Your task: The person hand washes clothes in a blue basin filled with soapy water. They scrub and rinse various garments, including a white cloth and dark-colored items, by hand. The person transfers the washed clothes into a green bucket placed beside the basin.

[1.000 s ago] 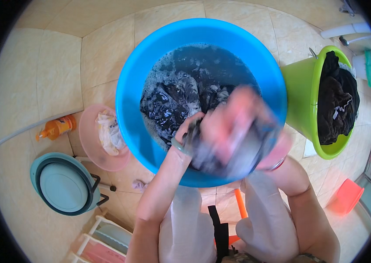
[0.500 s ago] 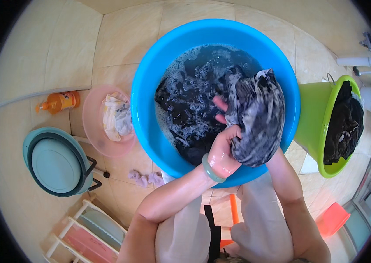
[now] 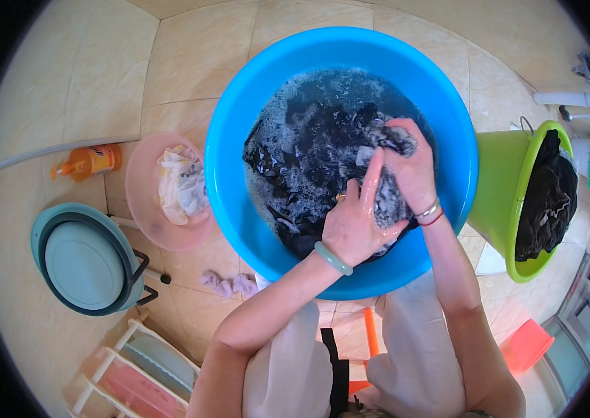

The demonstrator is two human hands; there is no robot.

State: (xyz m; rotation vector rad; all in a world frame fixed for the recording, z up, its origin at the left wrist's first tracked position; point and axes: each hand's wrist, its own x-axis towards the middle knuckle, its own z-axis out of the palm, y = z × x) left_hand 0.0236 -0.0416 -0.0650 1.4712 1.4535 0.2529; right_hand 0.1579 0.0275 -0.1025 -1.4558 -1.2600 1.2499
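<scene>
A large blue basin [image 3: 239, 230] holds foamy dark water with black clothes [image 3: 295, 150] soaking in it. Over its right half, my right hand [image 3: 412, 164] is closed round part of a wet black-and-grey patterned garment [image 3: 387, 202]. My left hand [image 3: 357, 226], a pale green bangle at its wrist, lies back up against the near left side of that garment with its fingers stretched apart. Foam clings to the garment, and its lower part merges with the dark clothes, so its full shape is hidden.
Left of the basin sit a pink basin [image 3: 143, 209] with light-coloured clothes, an orange pump bottle [image 3: 86, 162] and a teal folding basin [image 3: 86, 265]. A tilted green bucket [image 3: 493, 188] with black clothes stands to the right. A white rack [image 3: 110, 355] is at lower left.
The patterned garment, held up in a bundle before, is now lower and bunched near the water. My right hand has come into view on it; my left hand's fingers have spread.
</scene>
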